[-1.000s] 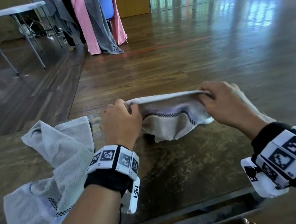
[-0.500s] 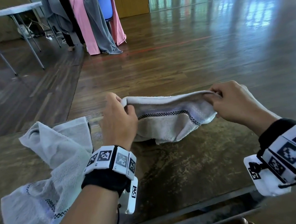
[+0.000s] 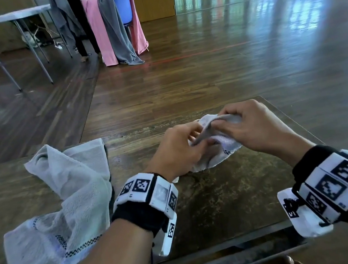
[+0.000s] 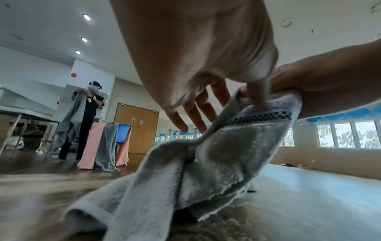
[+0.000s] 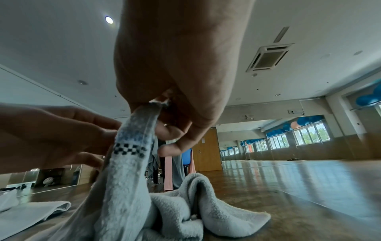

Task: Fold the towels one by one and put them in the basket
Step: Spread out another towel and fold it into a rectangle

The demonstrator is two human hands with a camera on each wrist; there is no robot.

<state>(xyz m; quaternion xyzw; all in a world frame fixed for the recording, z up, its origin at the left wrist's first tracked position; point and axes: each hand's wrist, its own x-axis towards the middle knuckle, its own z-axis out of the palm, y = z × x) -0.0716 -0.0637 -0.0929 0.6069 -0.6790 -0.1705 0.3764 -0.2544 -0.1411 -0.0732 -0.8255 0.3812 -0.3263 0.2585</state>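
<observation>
Towel (image 3: 215, 152) edge pinched by right hand (image 3: 257, 129) and left hand (image 3: 177, 151) near table's (image 3: 236, 201) far edge

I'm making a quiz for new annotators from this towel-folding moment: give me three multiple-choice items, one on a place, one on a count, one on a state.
1. Where does the loose, unfolded pale grey towel lie?
A. On the dark table, left of the hands
B. On the floor
C. Over the blue chair

2. How many pale towels are on the table?
A. One
B. Two
C. Four

3. What is the right hand doing?
A. Resting flat on the table
B. Hanging idle
C. Pinching the small checker-trimmed towel

Answers: 1 A, it sprawls beside the left hand; 2 B, one loose, one in the hands; 3 C, the right wrist view shows fingers clamping its edge.
</observation>
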